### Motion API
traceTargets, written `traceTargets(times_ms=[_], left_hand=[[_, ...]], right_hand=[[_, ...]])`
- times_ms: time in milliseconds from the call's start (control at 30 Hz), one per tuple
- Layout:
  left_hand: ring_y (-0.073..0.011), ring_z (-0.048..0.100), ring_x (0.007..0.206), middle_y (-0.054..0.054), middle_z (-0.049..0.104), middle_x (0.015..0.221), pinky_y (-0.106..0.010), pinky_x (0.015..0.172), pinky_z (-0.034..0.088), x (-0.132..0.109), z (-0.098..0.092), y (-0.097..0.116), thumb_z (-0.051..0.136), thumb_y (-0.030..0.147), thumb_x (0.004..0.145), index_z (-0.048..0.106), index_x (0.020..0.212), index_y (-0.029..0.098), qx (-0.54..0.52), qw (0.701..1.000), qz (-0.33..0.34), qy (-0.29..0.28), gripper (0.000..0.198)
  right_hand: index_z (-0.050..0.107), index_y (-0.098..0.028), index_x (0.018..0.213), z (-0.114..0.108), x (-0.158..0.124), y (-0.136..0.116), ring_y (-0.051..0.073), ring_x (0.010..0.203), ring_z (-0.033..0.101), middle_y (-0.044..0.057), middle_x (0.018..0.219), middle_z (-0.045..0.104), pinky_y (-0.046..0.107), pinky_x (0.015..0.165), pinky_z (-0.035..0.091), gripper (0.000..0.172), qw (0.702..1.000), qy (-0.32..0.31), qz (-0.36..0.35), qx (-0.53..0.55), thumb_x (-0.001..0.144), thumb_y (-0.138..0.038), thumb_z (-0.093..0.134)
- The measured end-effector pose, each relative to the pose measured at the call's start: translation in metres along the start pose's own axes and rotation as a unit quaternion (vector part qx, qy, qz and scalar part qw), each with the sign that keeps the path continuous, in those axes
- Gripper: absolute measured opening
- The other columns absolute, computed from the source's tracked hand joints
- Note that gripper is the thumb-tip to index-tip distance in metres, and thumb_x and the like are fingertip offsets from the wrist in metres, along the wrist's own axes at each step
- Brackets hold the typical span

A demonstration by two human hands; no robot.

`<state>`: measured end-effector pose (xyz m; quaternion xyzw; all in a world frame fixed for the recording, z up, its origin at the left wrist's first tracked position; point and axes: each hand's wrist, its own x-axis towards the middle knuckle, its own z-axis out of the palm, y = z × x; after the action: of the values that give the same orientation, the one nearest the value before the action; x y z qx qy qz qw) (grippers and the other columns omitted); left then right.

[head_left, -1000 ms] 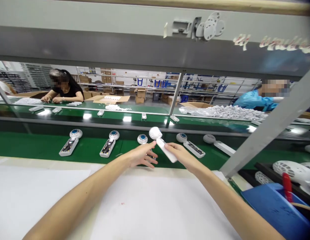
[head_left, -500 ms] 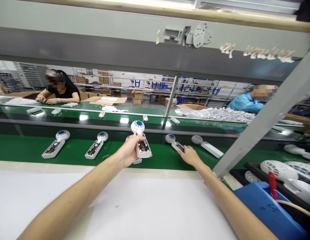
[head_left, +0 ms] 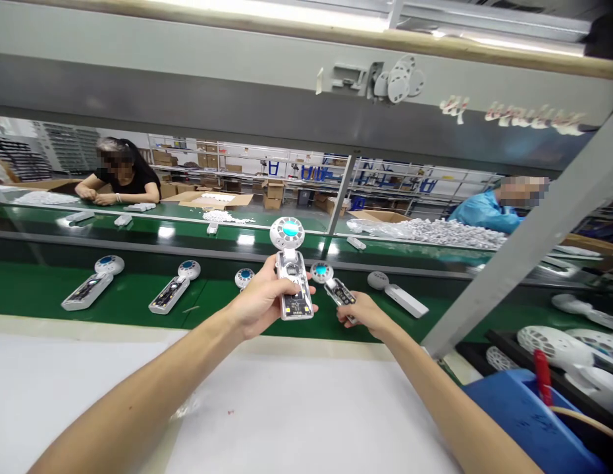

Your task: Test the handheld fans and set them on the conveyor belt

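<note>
My left hand [head_left: 261, 300] is wrapped round the handle of a white handheld fan [head_left: 290, 233], thumb across its front. The fan is upright, with a round slotted head and blue centre; its open handle shows a dark circuit board. My right hand [head_left: 364, 312] grips the lower end of a second fan [head_left: 340, 289], also open-handled, tilted just above or on the green belt [head_left: 214, 313]; I cannot tell which. Another fan [head_left: 244, 277] is partly hidden behind my left hand. Two open-handled fans [head_left: 170, 293] [head_left: 89, 289] lie at the left.
A closed white fan [head_left: 405, 299] lies right of my right hand. A slanted metal post [head_left: 508, 224] stands beyond it. At lower right are a blue bin [head_left: 526, 411] with a red-handled tool [head_left: 542, 376] and a black tray of white parts. Two people sit across the line.
My left hand has brought its fan up and to the right. My right hand has shifted its fan slightly left and tilted it up. The fans on the belt have moved left.
</note>
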<state>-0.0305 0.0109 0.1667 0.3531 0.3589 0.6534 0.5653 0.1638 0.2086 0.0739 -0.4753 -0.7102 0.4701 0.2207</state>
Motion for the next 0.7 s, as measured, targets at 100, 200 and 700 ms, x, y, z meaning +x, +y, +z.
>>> traceTargets(times_ms=[100,200,700], left_hand=[[-0.0206,0.069,0.089,-0.006,0.063,0.113,-0.042,0.075,0.062,-0.004,0.003,0.006,0.067,0.006,0.074,0.044,0.117,0.023,0.031,0.999,0.037,-0.020,0.052],[-0.0202,0.070,0.083,-0.005,0.062,0.115,-0.037,0.068,0.061,-0.007,0.004,0.012,0.070,0.009,0.071,0.039,0.123,0.025,0.052,0.996,0.065,-0.037,0.062],[-0.0213,0.071,0.075,-0.006,0.066,0.109,-0.038,0.070,0.058,-0.019,0.009,0.023,0.073,0.014,0.072,0.034,0.130,0.025,0.122,0.983,0.113,-0.082,0.071]], right_hand=[[0.054,-0.018,0.085,0.005,-0.020,-0.032,0.013,0.056,0.056,0.003,0.074,0.062,0.025,0.044,0.043,0.023,0.991,-0.007,-0.056,0.118,0.075,-0.039,0.058],[0.056,-0.017,0.091,0.009,-0.046,-0.060,0.014,0.054,0.057,0.005,0.081,0.065,0.026,0.040,0.043,0.022,0.961,-0.008,-0.116,0.250,0.079,-0.035,0.053],[0.042,-0.030,0.122,0.024,-0.123,-0.094,0.021,0.090,0.071,0.002,0.114,0.065,0.040,0.077,0.060,0.045,0.922,-0.072,-0.267,0.271,0.084,-0.018,0.063]])
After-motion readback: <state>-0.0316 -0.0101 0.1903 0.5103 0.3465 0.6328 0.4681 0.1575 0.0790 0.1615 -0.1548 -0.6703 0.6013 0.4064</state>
